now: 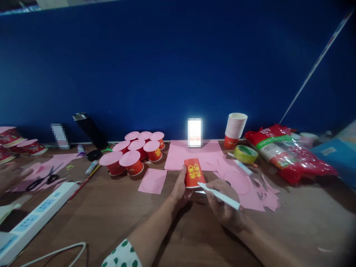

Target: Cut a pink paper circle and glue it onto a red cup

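My left hand is wrapped around a red paper cup with yellow characters on its side. The cup's white-edged end points down towards me. In my right hand is a slim white pen, its tip at the lower edge of the cup; whether the tip touches cannot be made out. Beyond the cup lies a pink paper sheet. Left of my hands, a pink paper square carries a drawn circle. Several red cups topped with pink paper discs stand together farther left.
A cup stack, yellow tape roll and red plastic bag are on the right, beyond pink scraps. Left are a power strip, scissors, a black bottle and another person's hand. A phone glows against the blue partition.
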Demonstrator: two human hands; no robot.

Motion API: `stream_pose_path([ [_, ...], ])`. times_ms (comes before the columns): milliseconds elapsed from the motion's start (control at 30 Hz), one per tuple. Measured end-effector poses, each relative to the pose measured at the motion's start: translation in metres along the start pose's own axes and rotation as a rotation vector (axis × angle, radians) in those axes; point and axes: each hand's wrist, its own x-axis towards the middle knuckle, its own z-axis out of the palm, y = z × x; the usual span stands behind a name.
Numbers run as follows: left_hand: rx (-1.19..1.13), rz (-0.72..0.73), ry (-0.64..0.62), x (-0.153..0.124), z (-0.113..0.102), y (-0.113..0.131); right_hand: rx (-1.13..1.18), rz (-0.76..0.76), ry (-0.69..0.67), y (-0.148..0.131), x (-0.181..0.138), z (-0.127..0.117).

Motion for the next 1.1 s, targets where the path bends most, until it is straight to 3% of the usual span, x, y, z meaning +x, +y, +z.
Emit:
stream_pose_path([
  [167, 0.017, 0.031, 0.019, 0.000, 0.003, -0.003, -0.008, -0.037, 0.046, -0.001, 0.003, 0.001],
  [900, 0.094, 0.124, -0.024, 0.001, 0.002, -0.009, -0.025, 0.044, -0.019, 0.000, 0.004, -0.002],
  [1100, 0.120, 0.159, -0.024, 0.001, 0.002, -0.009, -0.036, 0.026, 0.016, 0.001, 0.003, -0.001],
])
